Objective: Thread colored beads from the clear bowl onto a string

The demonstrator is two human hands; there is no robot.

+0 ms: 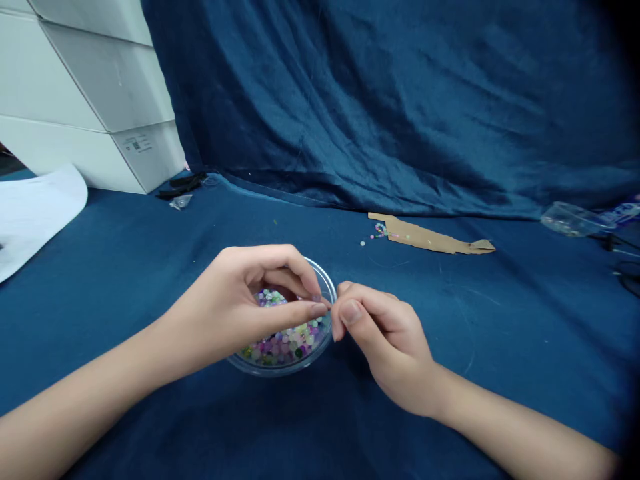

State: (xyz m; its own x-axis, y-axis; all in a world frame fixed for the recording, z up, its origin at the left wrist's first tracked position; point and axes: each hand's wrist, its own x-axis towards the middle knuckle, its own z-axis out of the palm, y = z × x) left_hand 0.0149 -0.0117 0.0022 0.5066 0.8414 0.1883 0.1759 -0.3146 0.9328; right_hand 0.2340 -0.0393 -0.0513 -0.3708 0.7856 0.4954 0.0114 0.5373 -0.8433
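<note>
Bare forearms reach in from the two lower corners of the head view, nearest the camera. At the end of one, the left hand [240,293] arches over a round clear plastic bowl [281,371], its thumb and index fingertips brought together near the bowl's right rim. Just beside them, at the outer right side of the rim, the right hand [390,340] is curled, thumb pressed against the index finger. Whether either pinch grips something small cannot be told. Multicoloured round beads [287,345] in pink, purple, green and pale yellow lie inside the bowl, partly hidden by the left hand.

Blue cloth [165,267] covers the work surface. Beyond the hands, towards the right, lies a torn strip of brown cardboard [435,239], with a small beaded piece [381,230] at its left end and a loose pale bead [363,244] nearby. At far right is a clear plastic container [570,220]. White boxes [95,80] are stacked at upper left, behind a white sheet [37,213]; a blue curtain [400,107] hangs at the back.
</note>
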